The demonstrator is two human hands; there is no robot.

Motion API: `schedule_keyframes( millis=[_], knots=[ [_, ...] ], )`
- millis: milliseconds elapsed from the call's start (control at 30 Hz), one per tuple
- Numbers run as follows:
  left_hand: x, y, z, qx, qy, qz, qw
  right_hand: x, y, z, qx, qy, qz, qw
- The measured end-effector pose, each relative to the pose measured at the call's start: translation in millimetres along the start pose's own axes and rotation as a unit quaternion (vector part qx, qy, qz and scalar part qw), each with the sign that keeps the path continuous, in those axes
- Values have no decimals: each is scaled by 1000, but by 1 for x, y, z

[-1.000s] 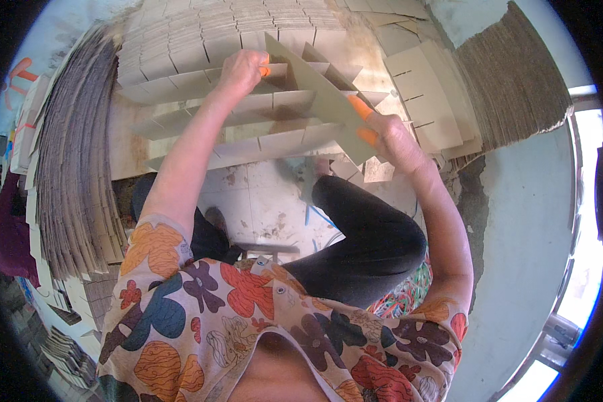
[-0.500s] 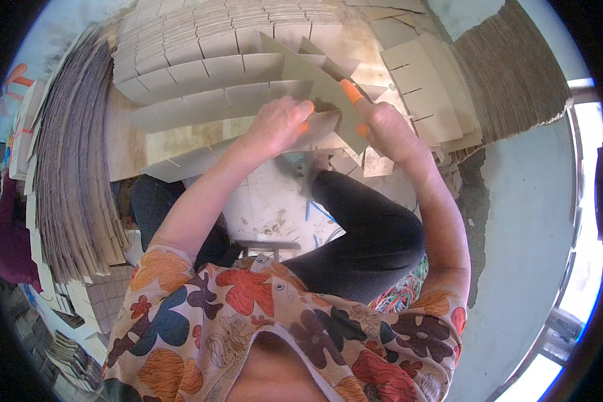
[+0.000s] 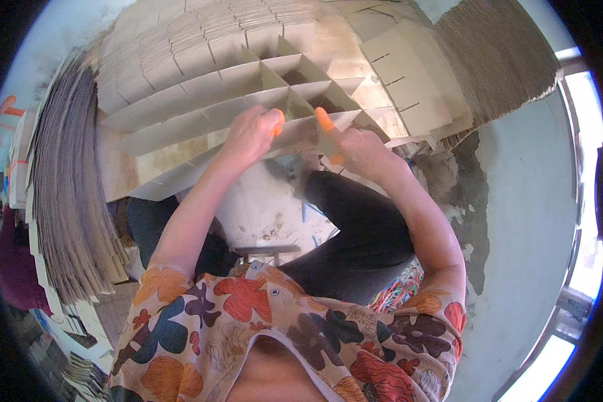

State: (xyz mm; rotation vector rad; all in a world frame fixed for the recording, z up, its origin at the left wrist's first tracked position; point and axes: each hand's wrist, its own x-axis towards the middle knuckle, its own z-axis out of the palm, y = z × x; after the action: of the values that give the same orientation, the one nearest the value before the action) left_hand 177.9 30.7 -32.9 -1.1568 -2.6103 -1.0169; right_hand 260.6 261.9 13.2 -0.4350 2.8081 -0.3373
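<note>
Slotted cardboard strips stand on edge in rows in front of me, and cross strips pass through them at the right, forming a grid of cells. With curled fingers, my left hand (image 3: 251,136) grips the nearest long cardboard strip (image 3: 201,161) near the crossing. My right hand (image 3: 363,151) closes on the same strip farther right, beside the near end of a cross strip (image 3: 303,107); its index finger lies along the top, and its other fingers are partly hidden. Orange covers (image 3: 324,120) sit on fingertips of both hands. Another cross strip (image 3: 328,78) stands farther right.
Behind the grid lies a deep row of slotted strips (image 3: 174,47). Tall cardboard stacks stand at the left (image 3: 74,181) and far right (image 3: 499,60), with flat slotted sheets (image 3: 409,80) beside the right one. Below are my knees and a bundle of coloured strands (image 3: 398,288).
The slanted cross strip my right hand held has gone down into the long strips, and cells now show. Both hands have moved left and slightly nearer me.
</note>
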Motion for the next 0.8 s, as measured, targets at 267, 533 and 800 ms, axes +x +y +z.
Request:
schedule_keyframes(
  millis=[267, 533, 800],
  knots=[
    [-10, 14, -23, 25, 43, 17, 999, -3, 129, -15, -88, 387, 300, 867],
    [-29, 17, -49, 113, 76, 39, 990, -22, 205, 3, -212, 190, 483, 828],
    [-37, 0, -52, 152, 90, 41, 983, -32, 239, -21, -222, 202, 530, 793]
  ],
)
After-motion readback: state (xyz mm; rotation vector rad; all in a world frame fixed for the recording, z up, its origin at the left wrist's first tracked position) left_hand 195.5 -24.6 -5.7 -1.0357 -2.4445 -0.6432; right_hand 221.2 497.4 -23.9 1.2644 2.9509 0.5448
